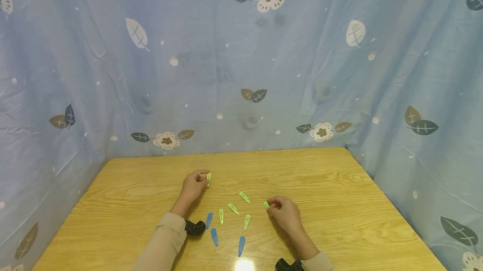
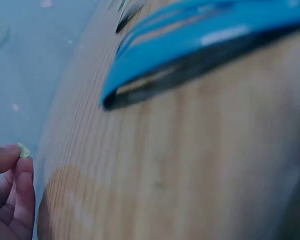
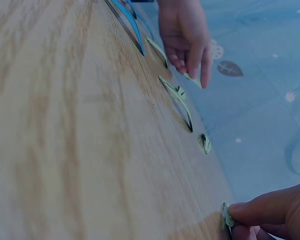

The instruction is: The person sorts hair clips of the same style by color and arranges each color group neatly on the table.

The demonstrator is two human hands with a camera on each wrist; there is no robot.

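Observation:
My left hand pinches a light green snap hair clip between thumb and fingers, toward the back of the table; the same clip shows at the fingertips in the left wrist view. To the right, my right hand pinches another green snap hair clip, held close over the wood. In the right wrist view this clip sits under the thumb. Several green clips lie between the hands, one of them a green clip near the middle. A blue clip lies beside the left wrist.
Two more blue clips, a left one and a right one, lie nearer the front of the wooden table. A blue patterned curtain hangs behind and at both sides. Black wrist devices, such as the left one, sit low over the tabletop.

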